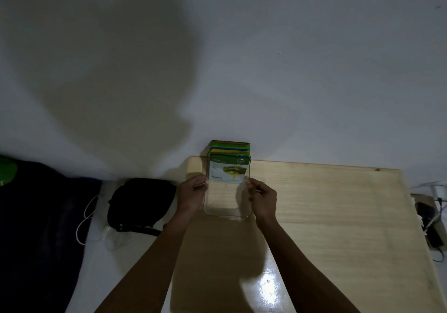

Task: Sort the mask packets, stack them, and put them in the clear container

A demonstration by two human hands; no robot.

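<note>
Mask packets (229, 160) stand stacked on end inside the clear container (226, 212), their green, blue and yellow top edges fanned at its far end, against the white wall (290, 70). Nearest, the container's rounded glassy rim rests on the pale, glossy wooden table (326, 215). The left hand (192, 192) and right hand (262, 197) clasp the container's sides. Left of the container lies a black bag (140, 201).
</note>
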